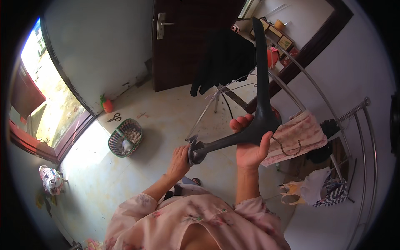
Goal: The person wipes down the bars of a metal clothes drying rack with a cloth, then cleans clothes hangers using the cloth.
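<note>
A dark broad-shouldered coat hanger (262, 93) with a metal hook (289, 153) is held up in front of my chest. My right hand (251, 153) grips it near its middle, below the joint of the two arms, thumb to the right. The long arm of the hanger points away from me. At the end of the other arm, my left hand (179, 161) is closed on a grey cloth (196, 153) that is wrapped about the tip. The fingers hide part of the cloth.
A metal drying rack (300, 100) carries a pink towel (297, 137) and a black garment (229, 59). Below it lie plastic bags (315, 184). On the floor stand a woven basket (114, 142), scissors (114, 117) and a red-orange ornament (107, 105). A dark door (187, 47) stands behind.
</note>
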`<state>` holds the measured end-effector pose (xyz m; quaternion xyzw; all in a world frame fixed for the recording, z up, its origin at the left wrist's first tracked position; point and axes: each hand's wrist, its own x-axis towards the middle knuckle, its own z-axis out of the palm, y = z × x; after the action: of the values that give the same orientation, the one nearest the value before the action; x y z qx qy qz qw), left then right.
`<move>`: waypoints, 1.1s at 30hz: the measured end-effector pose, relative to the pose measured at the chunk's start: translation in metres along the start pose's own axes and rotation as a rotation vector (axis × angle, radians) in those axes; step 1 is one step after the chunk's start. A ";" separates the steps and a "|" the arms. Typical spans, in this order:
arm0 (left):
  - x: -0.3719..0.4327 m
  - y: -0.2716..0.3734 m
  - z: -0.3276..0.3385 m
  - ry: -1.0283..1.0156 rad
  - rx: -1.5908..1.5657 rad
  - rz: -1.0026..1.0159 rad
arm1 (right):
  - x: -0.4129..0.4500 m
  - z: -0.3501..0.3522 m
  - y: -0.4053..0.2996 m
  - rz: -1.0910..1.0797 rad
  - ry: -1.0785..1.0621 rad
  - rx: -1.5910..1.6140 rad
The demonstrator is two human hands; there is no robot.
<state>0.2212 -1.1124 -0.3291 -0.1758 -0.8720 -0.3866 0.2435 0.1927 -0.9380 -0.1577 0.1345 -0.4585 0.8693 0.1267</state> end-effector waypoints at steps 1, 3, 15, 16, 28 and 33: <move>-0.015 -0.018 0.001 -0.151 -0.086 -0.158 | 0.000 0.001 -0.005 -0.005 0.025 -0.002; -0.041 -0.038 0.001 -0.152 -0.157 -0.421 | 0.005 -0.001 -0.011 -0.012 0.103 0.023; 0.084 0.097 -0.043 0.005 -0.234 0.063 | -0.012 0.016 0.018 0.175 0.208 -0.011; 0.082 0.095 -0.036 -0.110 -0.208 -0.013 | -0.013 0.016 0.018 0.132 0.159 0.011; 0.012 -0.010 -0.010 -0.109 -0.599 -0.453 | -0.013 -0.023 -0.018 0.035 0.297 0.048; 0.065 0.062 -0.034 -0.265 -0.258 0.356 | -0.022 -0.027 0.000 0.093 0.331 0.022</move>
<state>0.2086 -1.0914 -0.2368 -0.4052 -0.7950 -0.4193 0.1671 0.2099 -0.9176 -0.1799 -0.0305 -0.4275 0.8894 0.1588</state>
